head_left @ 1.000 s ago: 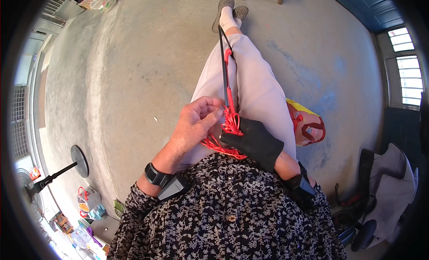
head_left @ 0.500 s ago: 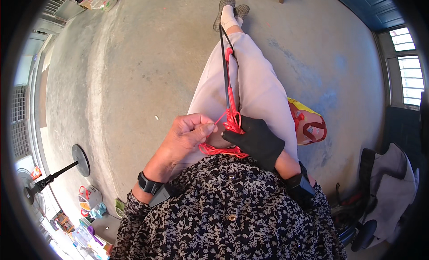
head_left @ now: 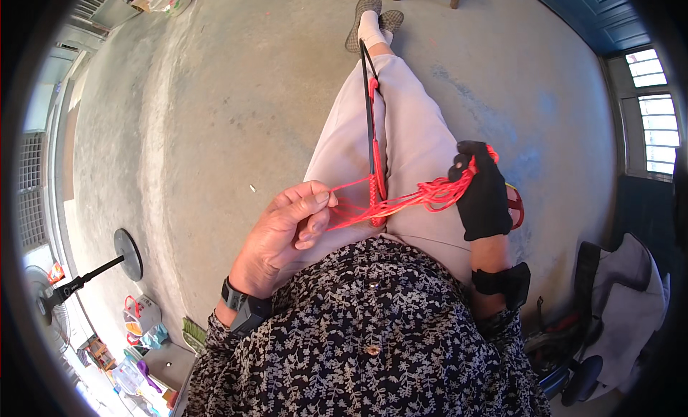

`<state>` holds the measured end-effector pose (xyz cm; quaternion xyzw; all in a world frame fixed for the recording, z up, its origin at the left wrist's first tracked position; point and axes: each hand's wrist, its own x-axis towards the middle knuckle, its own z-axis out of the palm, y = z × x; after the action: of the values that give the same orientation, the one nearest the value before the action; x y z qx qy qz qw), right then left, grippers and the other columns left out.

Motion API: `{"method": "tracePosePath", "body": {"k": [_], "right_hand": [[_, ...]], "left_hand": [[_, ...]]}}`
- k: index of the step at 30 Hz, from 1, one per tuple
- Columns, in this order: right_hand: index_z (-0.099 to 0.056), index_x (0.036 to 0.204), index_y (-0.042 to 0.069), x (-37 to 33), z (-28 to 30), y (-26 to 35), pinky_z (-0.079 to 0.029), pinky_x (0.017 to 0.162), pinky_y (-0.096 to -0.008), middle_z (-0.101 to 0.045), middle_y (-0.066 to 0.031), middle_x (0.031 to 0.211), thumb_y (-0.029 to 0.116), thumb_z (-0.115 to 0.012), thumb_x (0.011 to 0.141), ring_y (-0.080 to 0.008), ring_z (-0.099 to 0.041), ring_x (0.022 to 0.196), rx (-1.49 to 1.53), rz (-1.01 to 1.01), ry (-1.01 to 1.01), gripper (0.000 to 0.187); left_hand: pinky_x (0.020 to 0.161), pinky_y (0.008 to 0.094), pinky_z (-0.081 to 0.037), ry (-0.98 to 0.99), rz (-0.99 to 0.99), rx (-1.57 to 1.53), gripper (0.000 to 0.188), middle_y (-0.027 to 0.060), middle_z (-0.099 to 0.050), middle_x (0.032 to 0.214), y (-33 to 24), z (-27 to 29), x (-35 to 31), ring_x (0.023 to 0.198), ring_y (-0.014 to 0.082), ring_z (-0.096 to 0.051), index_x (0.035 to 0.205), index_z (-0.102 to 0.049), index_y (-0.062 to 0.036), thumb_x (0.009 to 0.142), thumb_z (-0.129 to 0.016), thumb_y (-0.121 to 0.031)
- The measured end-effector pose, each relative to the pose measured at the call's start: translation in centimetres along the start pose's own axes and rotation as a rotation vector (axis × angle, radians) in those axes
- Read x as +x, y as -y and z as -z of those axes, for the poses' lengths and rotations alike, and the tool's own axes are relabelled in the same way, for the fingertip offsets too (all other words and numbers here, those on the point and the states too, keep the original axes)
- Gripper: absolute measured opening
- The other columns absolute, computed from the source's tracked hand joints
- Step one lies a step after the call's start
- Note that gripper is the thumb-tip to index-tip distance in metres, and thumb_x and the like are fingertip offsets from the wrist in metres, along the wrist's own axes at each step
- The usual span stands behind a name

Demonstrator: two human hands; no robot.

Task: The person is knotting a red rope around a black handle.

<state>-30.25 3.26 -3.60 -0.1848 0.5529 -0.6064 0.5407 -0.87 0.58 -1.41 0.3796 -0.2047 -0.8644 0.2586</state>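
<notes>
My bare left hand [head_left: 290, 222] pinches a thin red cord between thumb and forefinger, over my left thigh. More strands pass by its curled lower fingers. A loose bundle of red cord [head_left: 433, 195] stretches across my lap to my black-gloved right hand [head_left: 484, 195], which is closed round its far end above my right thigh. Between the hands, a short braided red piece [head_left: 373, 193] stands along a long black cord [head_left: 367, 116]. This cord runs taut between my legs towards my feet, with a red wrapped part near its upper end; what it is fastened to is hidden.
My outstretched legs lie on the concrete floor side, feet crossed [head_left: 373, 30]. A red and yellow bag [head_left: 514, 205] shows partly behind my right hand. Left are a fan with a round base [head_left: 129, 255] and a bucket [head_left: 147, 313]; right, a grey padded seat [head_left: 627, 309].
My right hand has swung right and slightly up from the braid, drawing the bundle of red cord out sideways. My left hand has shifted slightly left, still pinching its strand.
</notes>
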Motion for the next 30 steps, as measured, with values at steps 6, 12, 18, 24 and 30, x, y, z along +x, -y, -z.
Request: {"method": "tracePosePath", "body": {"k": [6, 12, 18, 24, 30], "right_hand": [[-0.058, 0.101, -0.002, 1.1, 2.0, -0.8, -0.043, 0.059, -0.0226, -0.051, -0.0054, 0.076, 0.023, -0.054, 0.096, -0.0133, -0.049, 0.065, 0.336, -0.125, -0.173, 0.026], [-0.058, 0.103, -0.003, 1.4, 3.0, -1.5, -0.048, 0.070, -0.0319, -0.056, -0.0091, 0.080, 0.033, -0.051, 0.098, -0.0200, -0.055, 0.075, 0.308, -0.116, 0.028, 0.037], [-0.049, 0.125, -0.003, 1.0, 2.3, -0.8, -0.047, 0.095, -0.0459, -0.059, -0.0200, 0.113, 0.036, -0.052, 0.096, -0.0319, -0.058, 0.109, 0.377, -0.234, 0.066, 0.048], [-0.047, 0.128, -0.002, 1.2, 2.5, -0.9, -0.046, 0.096, -0.0483, -0.057, -0.0215, 0.122, 0.030, -0.051, 0.095, -0.0339, -0.055, 0.117, 0.290, -0.215, 0.113, 0.046], [-0.055, 0.122, 0.000, 1.2, 2.2, 0.1, -0.047, 0.094, -0.0419, -0.062, -0.0145, 0.116, 0.032, -0.051, 0.096, -0.0262, -0.058, 0.112, -0.085, -0.025, 0.045, 0.042]], "left_hand": [[0.036, 0.0176, -0.024, -0.002, 0.008, -0.087, 0.017, -0.0007, -0.045, 0.059, 0.4, 1.6, -0.1, 0.044, 0.0041, -0.035, 0.096, -0.058, -0.0026, 0.095, -0.057, -0.019], [0.036, 0.0183, -0.026, 0.040, 0.014, -0.045, 0.019, 0.0009, -0.049, 0.060, 0.4, 0.9, -0.3, 0.042, 0.0047, -0.035, 0.097, -0.059, -0.0015, 0.095, -0.058, -0.020], [0.040, 0.0164, -0.033, 0.126, 0.008, -0.009, 0.021, 0.0033, -0.055, 0.063, -0.1, -0.6, -1.0, 0.047, 0.0064, -0.047, 0.099, -0.061, 0.0011, 0.094, -0.057, -0.019], [0.046, 0.0190, -0.046, 0.225, -0.081, 0.091, 0.025, 0.0152, -0.063, 0.084, -1.5, -2.1, -2.0, 0.069, 0.0178, -0.065, 0.105, -0.059, 0.0041, 0.092, -0.057, -0.017], [0.077, 0.0337, -0.055, 0.319, -0.455, 0.041, 0.037, 0.0260, -0.046, 0.135, -2.3, -2.8, 0.5, 0.118, 0.0372, -0.053, 0.122, -0.054, 0.0015, 0.089, -0.056, -0.014]]}}
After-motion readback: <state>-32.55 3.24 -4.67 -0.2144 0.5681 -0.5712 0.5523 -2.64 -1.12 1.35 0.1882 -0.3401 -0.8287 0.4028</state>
